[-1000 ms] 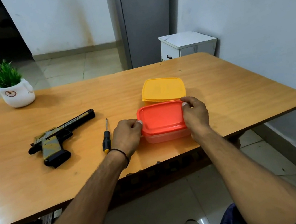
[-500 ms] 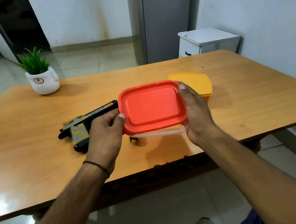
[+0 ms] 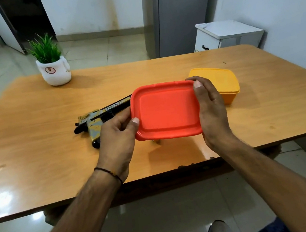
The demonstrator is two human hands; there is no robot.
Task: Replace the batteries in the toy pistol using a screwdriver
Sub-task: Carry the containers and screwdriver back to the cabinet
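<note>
The left hand (image 3: 118, 135) and right hand (image 3: 212, 111) each gripped one end of the red-lidded box (image 3: 167, 111), thumbs on top. The toy pistol (image 3: 97, 118) lay just beyond the left hand. Best keep the box level and peel up one corner.

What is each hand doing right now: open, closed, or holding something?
Left hand: holding the left edge of the rectangular plastic box with the red lid.
Right hand: holding the same box's right edge.

White walls (image 3: 271, 8), glossy tiled floor (image 3: 153, 215), wooden table (image 3: 40, 122) (small white cabinet (image 3: 229, 35) behind).
</note>
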